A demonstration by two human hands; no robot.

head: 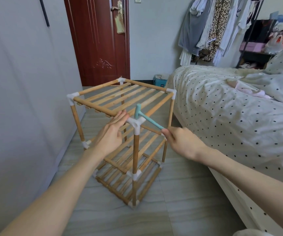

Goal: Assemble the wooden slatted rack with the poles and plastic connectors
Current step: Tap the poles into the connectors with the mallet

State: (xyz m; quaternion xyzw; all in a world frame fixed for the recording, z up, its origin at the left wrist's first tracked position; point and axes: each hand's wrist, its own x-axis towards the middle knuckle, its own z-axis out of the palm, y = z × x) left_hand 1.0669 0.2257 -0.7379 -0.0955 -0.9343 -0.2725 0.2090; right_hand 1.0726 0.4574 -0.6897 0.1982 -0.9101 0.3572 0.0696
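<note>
Centrally, we recorded the wooden slatted rack [120, 126] standing on the tiled floor [180, 193] between a pale wall panel [18, 91] and the bed [231, 108], with 3 slatted tiers visible. We saw the top shelf [122, 97] framed by poles joined at white plastic connectors, and the near front corner connector [136, 124] sat atop an upright pole [135, 154]. Our left hand [111, 133] lay against the front rail just beside that connector, its fingers [120, 117] straight and pressed together along the rail, holding nothing. Our right hand [180, 142] pinched the end of the handle of a small teal plastic mallet [146, 117], fingers curled round it; the mallet's head [138, 110] stood just above the near corner connector, and we could not tell whether it touched. Behind the rack we noted a dark red door [100, 40], and beyond the bed's spotted cover a rail of hanging clothes [214, 26]. A small blue box [160, 81] rested on the floor by the bed's far corner.
</note>
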